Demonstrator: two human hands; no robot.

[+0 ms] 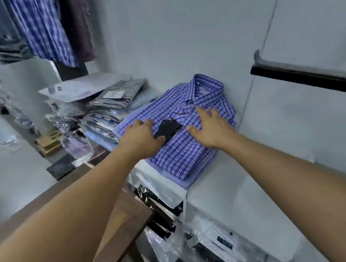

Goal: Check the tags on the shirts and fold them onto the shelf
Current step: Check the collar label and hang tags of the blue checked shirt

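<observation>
A folded blue-and-white checked shirt (183,151) lies on a white shelf (238,179), its collar toward the wall, on top of a plain light-blue folded shirt (184,184). A black hang tag (167,129) on a thin cord lies on the shirt's front. My left hand (140,138) rests flat on the shirt's left side, its thumb touching the tag's lower edge. My right hand (208,126) presses on the right side with fingers spread and straight, just right of the tag.
Bagged shirts in clear plastic (105,108) are piled on the shelf to the left. More packaged shirts (212,240) fill the space below. A brown wooden table (121,218) stands under my left arm. Checked shirts hang (44,29) at top left. A black rail (308,76) juts from the wall at right.
</observation>
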